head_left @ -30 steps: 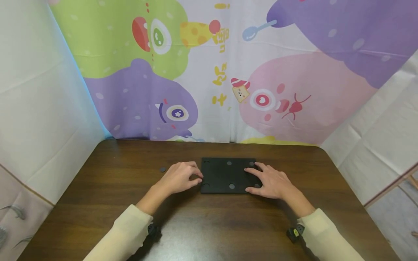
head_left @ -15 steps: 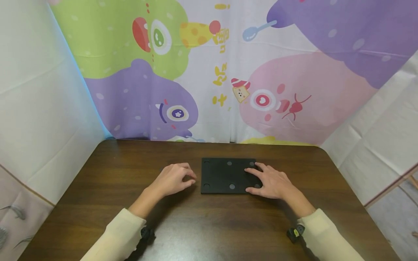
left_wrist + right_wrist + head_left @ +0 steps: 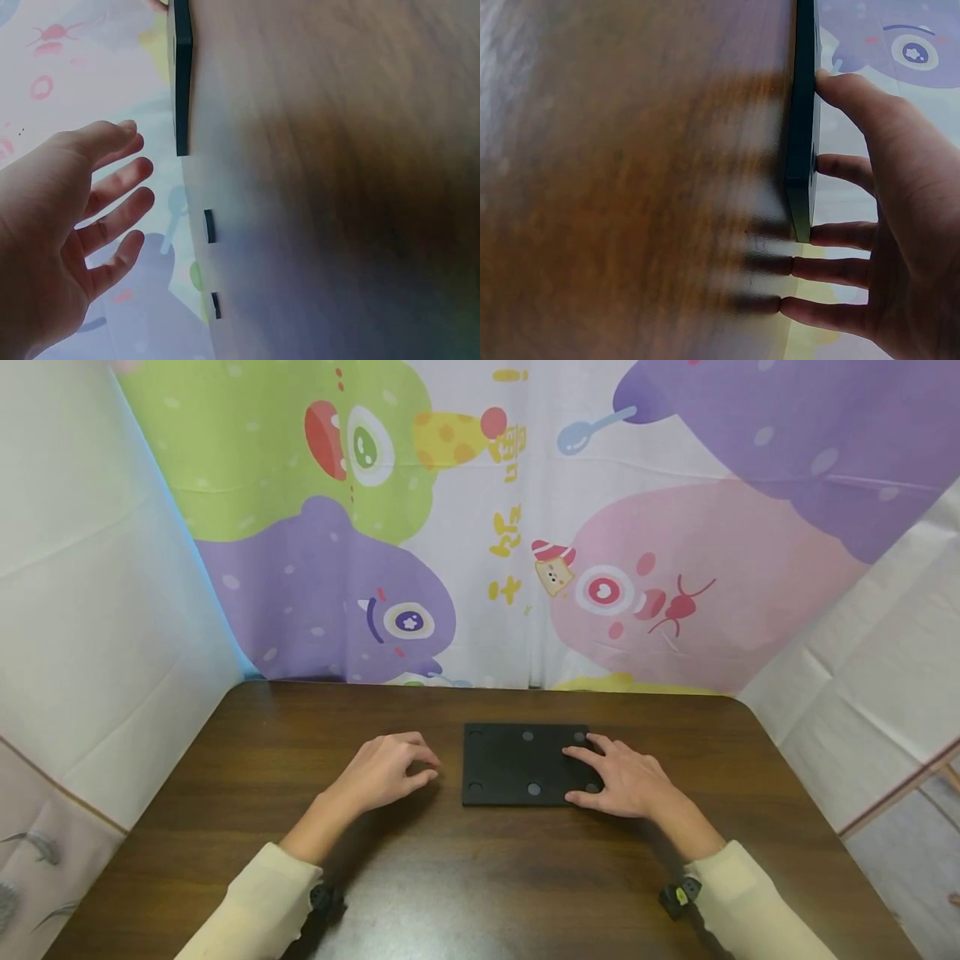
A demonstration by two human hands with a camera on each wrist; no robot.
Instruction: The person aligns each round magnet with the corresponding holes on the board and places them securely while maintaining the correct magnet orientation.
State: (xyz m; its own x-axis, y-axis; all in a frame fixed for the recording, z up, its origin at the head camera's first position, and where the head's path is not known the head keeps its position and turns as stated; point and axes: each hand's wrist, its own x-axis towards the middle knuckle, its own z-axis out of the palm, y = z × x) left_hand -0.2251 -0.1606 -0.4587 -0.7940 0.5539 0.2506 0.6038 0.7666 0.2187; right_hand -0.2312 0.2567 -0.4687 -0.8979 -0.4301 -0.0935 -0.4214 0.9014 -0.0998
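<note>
A flat black rectangular board point(image 3: 502, 764) lies on the table. Grey round spots point(image 3: 534, 789) show at its middle and right end, while the two rings at its left end look dark. My right hand point(image 3: 626, 779) rests on the right end, thumb and some fingertips touching the top; in the right wrist view, other fingertips point(image 3: 786, 304) touch the table beyond it. Left of the board, apart from it, my left hand point(image 3: 386, 768) hovers with loosely bent fingers and nothing in them. Two small dark discs point(image 3: 210, 226) lie on the table in the left wrist view; the left hand hides them from the head view.
The brown wooden table point(image 3: 480, 868) has rounded far corners. A cartoon-print curtain point(image 3: 525, 635) hangs behind its far edge, and white cloth panels point(image 3: 97, 568) stand at both sides. Dark wrist cameras point(image 3: 678, 896) hang under the sleeves.
My left hand has drawn back leftward from the board's left edge and now covers the disc that was visible on the table. The right hand and the board have stayed in place.
</note>
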